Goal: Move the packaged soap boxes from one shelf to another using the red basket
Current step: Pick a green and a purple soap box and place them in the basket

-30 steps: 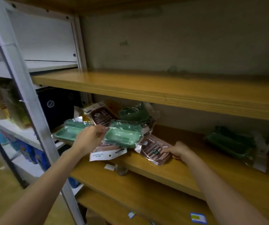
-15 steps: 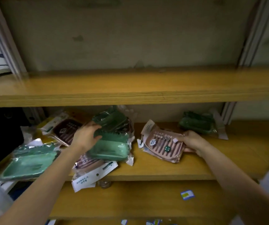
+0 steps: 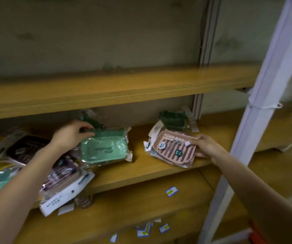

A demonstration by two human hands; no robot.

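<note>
1. Both hands are at the middle shelf (image 3: 141, 166), well apart, and each has its own package. The left hand (image 3: 71, 136) curls its fingers over the back edge of the green soap box (image 3: 104, 149). The right hand (image 3: 206, 147) pinches the right end of the pink soap box (image 3: 175, 148).
2. I take this as the pick-up, with both packages about to go to the basket. The film wrap looks slippery, so a fuller hold under the pink one would be safer than an end pinch.
3. The green one sits against a brown soap box (image 3: 62, 175) that hangs over the shelf edge. It should be lifted straight up so the brown one isn't dragged off.
4. A strip of red low on the right is probably the red basket (image 3: 257, 235). If so, the carry goes down and right, past the white post (image 3: 265, 103).
5. The green one is a shallow tray in glossy, crinkled clear film. The pink one is slatted, printed "SOAP BOX", and has a white card at its left end. It lies flat near the shelf's front edge, with a dark green soap box (image 3: 174, 119) just behind it.
</note>
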